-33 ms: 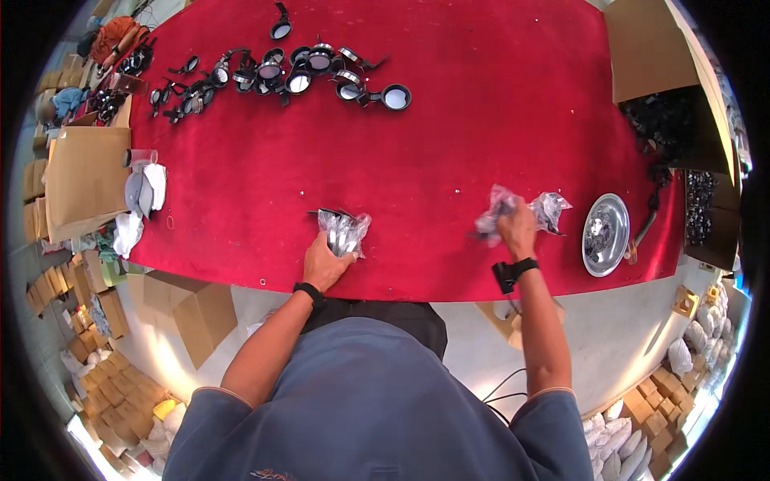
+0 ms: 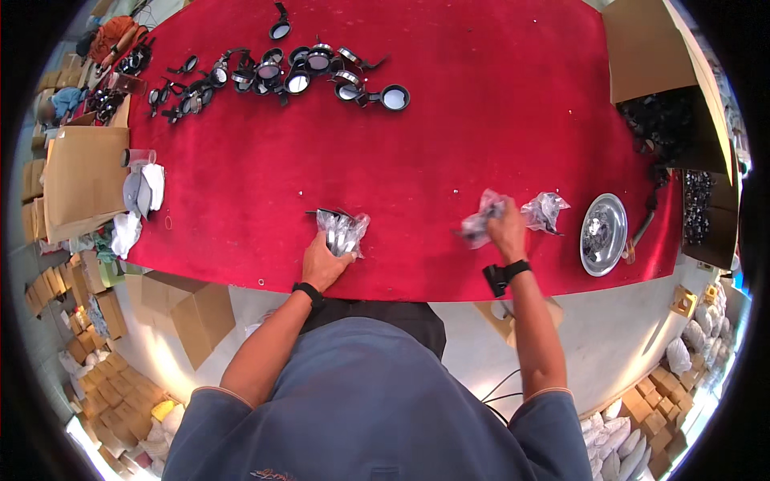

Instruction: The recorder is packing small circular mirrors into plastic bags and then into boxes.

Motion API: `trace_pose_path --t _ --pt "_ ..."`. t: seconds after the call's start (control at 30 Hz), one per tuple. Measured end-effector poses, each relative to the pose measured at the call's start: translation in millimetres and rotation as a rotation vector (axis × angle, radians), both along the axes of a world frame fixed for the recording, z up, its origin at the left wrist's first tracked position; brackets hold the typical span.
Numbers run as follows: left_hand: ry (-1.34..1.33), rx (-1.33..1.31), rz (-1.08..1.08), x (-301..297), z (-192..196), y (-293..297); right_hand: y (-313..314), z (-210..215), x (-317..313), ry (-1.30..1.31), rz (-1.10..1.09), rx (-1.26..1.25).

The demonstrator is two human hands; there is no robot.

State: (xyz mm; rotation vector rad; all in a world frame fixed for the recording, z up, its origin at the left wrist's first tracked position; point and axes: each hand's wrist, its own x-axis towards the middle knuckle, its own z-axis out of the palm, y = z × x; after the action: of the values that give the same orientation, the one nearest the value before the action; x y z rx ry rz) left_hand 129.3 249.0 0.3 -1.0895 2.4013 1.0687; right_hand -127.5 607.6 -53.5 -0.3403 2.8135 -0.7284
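My left hand point(image 2: 325, 263) is closed round the lower edge of a clear plastic bag point(image 2: 343, 232) with dark and silvery parts inside, low over the near middle of the red-covered table. Off to the right, my right hand point(image 2: 507, 228) grips a second clear bag point(image 2: 483, 218) with dark contents, slightly smeared by motion. Just right of that hand lies another crumpled clear bag point(image 2: 545, 212) on the cloth. Farther right stands an oval metal dish point(image 2: 592, 260) holding small shiny pieces.
Many round black-rimmed mirrors with clamps point(image 2: 297, 82) lie in a cluster at the far left. An open carton point(image 2: 654, 52) with black parts stands at the far right. Another carton point(image 2: 87, 180), a grey cap point(image 2: 136, 192) and a clear jar point(image 2: 142, 157) sit along the left edge.
My right hand has moved a little to the left, carrying its bag away from the one lying on the cloth. The left hand stays in place.
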Motion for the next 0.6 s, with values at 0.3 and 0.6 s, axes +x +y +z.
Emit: trace_pose_path --t 0.3,0.6 --pt "0.098 0.035 -0.035 11.2 -5.5 -3.0 -104.6 2.3 152.1 -1.028 -0.594 -0.637" --pt "0.023 0.113 -0.018 6.7 -1.3 -7.2 -163.7 13.2 169.2 -0.425 -0.89 -0.79"
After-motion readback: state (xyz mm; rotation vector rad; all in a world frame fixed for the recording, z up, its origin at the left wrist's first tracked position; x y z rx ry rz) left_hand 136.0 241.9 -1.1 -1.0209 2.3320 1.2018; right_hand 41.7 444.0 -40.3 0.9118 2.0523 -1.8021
